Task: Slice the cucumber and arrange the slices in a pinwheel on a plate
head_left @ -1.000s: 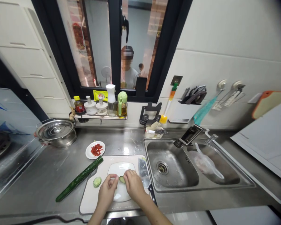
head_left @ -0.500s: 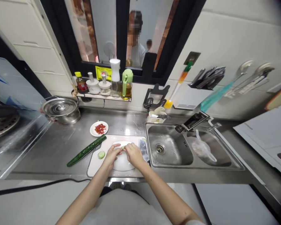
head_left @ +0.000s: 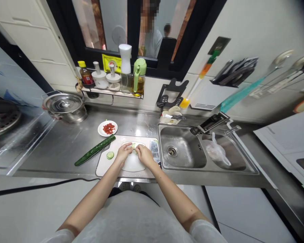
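Above the white plate (head_left: pixel 133 166), our left hand (head_left: pixel 122 155) curls beside pale cucumber pieces (head_left: pixel 133 146), its grip unclear to us; our right hand (head_left: pixel 145 156) pinches them at the fingertips. We judge them light, slick, easily torn, best held by the edges; facing and long axis we cannot make out.

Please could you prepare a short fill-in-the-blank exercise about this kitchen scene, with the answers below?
1. The left hand and the right hand are over a dish coloured ____.
2. The long cucumber has skin coloured ____.
3. The pieces on the round plate are coloured ____.
4. The bag lies in the ____ (left/right) basin of the sink.

Missing words: white; green; red; right.
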### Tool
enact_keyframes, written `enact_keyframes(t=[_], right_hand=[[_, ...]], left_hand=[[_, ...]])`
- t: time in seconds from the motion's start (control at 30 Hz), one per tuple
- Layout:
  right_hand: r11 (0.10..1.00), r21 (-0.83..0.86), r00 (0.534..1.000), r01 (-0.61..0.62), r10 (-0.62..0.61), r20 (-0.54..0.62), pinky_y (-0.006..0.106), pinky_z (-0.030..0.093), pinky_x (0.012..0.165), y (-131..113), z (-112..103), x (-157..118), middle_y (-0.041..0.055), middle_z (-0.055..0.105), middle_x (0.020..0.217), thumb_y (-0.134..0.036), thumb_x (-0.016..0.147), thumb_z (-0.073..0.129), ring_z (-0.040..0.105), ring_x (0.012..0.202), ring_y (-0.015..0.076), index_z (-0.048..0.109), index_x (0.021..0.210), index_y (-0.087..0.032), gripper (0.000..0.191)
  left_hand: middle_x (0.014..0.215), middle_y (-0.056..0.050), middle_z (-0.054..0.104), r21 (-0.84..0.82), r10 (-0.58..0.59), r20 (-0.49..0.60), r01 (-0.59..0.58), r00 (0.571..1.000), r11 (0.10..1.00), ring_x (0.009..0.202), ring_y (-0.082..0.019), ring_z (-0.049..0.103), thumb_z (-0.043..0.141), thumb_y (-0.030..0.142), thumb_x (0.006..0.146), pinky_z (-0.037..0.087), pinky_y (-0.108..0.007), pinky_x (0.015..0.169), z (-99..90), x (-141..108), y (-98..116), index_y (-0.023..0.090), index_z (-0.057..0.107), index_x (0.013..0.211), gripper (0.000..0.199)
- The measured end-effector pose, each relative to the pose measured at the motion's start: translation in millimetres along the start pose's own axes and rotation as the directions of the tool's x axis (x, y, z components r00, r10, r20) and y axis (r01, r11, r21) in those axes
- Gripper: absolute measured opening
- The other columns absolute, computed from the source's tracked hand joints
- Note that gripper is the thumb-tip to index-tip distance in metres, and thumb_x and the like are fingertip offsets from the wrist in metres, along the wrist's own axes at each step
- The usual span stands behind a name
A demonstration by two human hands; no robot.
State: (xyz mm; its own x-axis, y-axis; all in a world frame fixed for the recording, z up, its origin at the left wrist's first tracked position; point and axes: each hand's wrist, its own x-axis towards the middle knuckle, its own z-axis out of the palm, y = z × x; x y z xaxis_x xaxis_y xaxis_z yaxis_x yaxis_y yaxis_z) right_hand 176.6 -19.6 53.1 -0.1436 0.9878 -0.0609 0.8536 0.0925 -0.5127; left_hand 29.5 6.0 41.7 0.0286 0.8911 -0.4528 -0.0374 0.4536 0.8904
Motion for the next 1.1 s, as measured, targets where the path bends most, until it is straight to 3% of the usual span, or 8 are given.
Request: enact_keyframes(t=[0.27,0.53,0.93,1.1], right_hand=[[0.987,0.077,0.989,-0.141,0.137,0.054,0.023,0.034,0.072,18.6,27.1,21.7,0.006,0.067,0.093,-0.02,0.097,0.044,0.057,0.086,0.016,0.06,0.099,-0.017,0.017],[0.977,0.087,0.98,-0.194,0.189,0.059,0.022,0.033,0.072,26.9,42.0,38.3,0.0058,0.068,0.092,-0.019,0.096,0.046,0.058,0.084,0.0148,0.062,0.098,-0.016,0.016],[0.969,-0.097,0.963,-0.228,0.239,0.124,0.025,0.036,0.076,18.2,42.1,44.5,0.011,0.065,0.107,-0.023,0.1,0.039,0.06,0.094,0.0177,0.058,0.108,-0.016,0.022],[0.959,-0.147,0.955,-0.244,0.264,0.137,0.026,0.037,0.077,16.8,42.0,44.2,0.0121,0.064,0.109,-0.025,0.101,0.037,0.06,0.096,0.0189,0.057,0.111,-0.015,0.024]], left_hand=[[0.061,0.001,0.061,-0.117,-0.012,-0.014,0.01,1.0,0.993,0.055,-0.008,0.048,0.076,0.025,0.051,0.04,-0.023,0.06,9.0,37.4,-27.6,0.011,0.066,0.092,0.045],[0.06,0.003,0.06,-0.039,-0.029,-0.048,0.027,0.998,0.999,0.054,-0.009,0.051,0.074,0.019,0.056,0.043,-0.024,0.063,11.9,60.7,-34.0,0.011,0.064,0.094,0.04],[0.066,0.001,0.066,0.252,0.018,-0.071,0.0,0.997,0.968,0.063,-0.013,0.059,0.069,0.012,0.065,0.045,-0.026,0.072,5.7,76.2,-41.4,0.016,0.068,0.1,0.036],[0.075,-0.001,0.069,0.537,0.149,-0.043,-0.103,0.988,0.837,0.075,-0.017,0.063,0.066,0.016,0.072,0.043,-0.026,0.075,5.0,72.0,-34.9,0.019,0.068,0.101,0.03]])
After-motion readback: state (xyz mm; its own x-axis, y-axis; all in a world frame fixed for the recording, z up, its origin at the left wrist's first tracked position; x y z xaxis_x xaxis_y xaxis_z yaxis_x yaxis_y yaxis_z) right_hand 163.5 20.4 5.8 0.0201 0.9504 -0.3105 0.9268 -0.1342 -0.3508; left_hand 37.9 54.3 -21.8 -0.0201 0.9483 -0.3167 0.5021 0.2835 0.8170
